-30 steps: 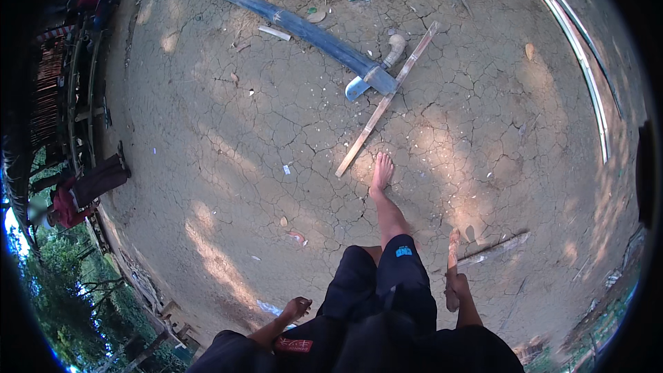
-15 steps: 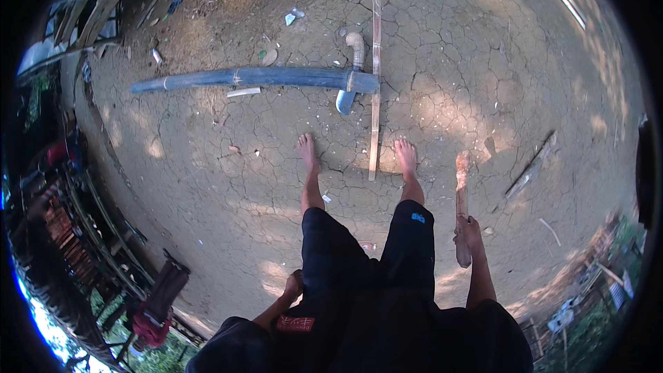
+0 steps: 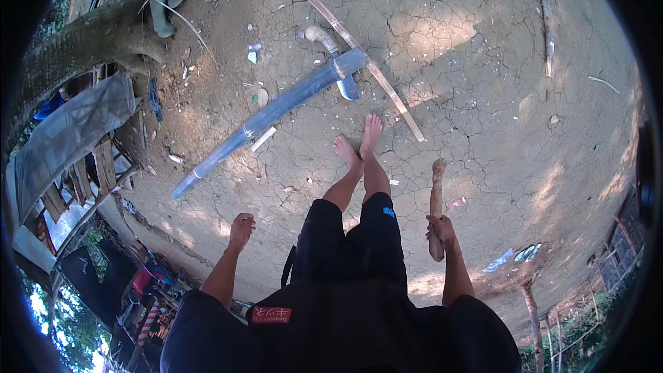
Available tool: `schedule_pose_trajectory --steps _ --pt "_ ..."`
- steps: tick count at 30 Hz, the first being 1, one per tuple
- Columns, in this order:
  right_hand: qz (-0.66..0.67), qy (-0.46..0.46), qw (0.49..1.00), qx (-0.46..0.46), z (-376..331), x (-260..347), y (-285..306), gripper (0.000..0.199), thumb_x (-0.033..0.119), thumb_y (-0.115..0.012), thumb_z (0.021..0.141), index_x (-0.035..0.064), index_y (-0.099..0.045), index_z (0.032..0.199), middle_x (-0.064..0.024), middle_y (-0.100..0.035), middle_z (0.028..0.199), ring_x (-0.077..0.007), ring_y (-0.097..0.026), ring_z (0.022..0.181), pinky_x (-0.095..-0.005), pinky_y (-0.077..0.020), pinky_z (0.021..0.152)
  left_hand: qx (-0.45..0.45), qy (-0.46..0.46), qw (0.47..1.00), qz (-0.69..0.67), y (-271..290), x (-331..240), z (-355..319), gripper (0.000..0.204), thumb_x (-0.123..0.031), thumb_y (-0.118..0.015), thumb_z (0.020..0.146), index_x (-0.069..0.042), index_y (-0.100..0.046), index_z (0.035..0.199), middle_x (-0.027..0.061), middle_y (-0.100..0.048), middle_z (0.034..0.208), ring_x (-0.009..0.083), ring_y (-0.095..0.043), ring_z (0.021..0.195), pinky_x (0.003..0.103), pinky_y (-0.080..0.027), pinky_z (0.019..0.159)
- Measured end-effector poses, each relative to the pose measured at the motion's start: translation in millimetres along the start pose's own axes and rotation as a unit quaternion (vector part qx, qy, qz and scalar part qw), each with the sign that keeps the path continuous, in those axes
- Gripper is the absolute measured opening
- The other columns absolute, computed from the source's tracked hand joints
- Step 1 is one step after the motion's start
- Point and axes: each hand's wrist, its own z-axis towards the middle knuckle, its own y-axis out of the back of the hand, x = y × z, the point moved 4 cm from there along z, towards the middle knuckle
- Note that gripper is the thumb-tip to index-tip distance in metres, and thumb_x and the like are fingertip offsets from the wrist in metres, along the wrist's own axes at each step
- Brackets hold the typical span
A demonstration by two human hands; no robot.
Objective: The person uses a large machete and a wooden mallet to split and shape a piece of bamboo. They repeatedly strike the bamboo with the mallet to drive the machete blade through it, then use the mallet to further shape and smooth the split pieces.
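Observation:
My right hand (image 3: 442, 228) is closed round a short, thick wooden stick (image 3: 436, 190), its paler end pointing away from me. My left hand (image 3: 242, 230) hangs at the left with its fingers curled in, and nothing shows in it. On the cracked ground beyond my feet lies a long blue-grey bamboo pole (image 3: 280, 105), slanting from near left to far right. A machete crosses its far end: the curved pale handle (image 3: 321, 36) sticks out on one side, the metal blade (image 3: 349, 88) on the other. A narrow split bamboo strip (image 3: 384, 85) touches that same end.
A weathered piece of wood (image 3: 548, 31) lies far right. A small pale strip (image 3: 263, 139) rests beside the pole. Left stands a sheet-covered wooden structure (image 3: 76, 138), with a thick trunk (image 3: 83, 38) behind it. At the right are sandals (image 3: 528, 253) and a thin post (image 3: 532, 318).
My view has turned, so the pole and strip now lie slanted. My feet have come close together. My left hand has swung outward from my thigh; my right hand still grips the stick.

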Motion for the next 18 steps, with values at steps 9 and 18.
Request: schedule_pose_trajectory --steps 9,18 --pt "0.073 -0.005 0.997 -0.011 -22 -61 -59 0.031 0.027 -0.072 0.086 0.0032 -0.054 0.093 -0.0058 -0.056 0.068 -0.0178 -0.056 0.047 -0.0342 -0.053 0.045 -0.062 -0.312 0.918 0.237 0 -253 37 0.029 -0.031 -0.061 0.098 -0.005 -0.067 0.11 0.0156 -0.072 0.098 0.0265 -0.07 0.094 0.037 -0.054 0.084" --pt "0.239 0.02 0.969 -0.057 -38 -29 -125 0.032 0.025 -0.072 0.087 0.0021 -0.052 0.096 -0.0061 -0.056 0.068 -0.0163 -0.055 0.046 -0.0336 -0.0527 0.042 0.053 -0.429 0.809 0.399 -20 -424 71 0.029 -0.027 -0.061 0.099 -0.004 -0.064 0.116 0.0148 -0.071 0.103 0.0246 -0.07 0.087 0.035 -0.055 0.079"
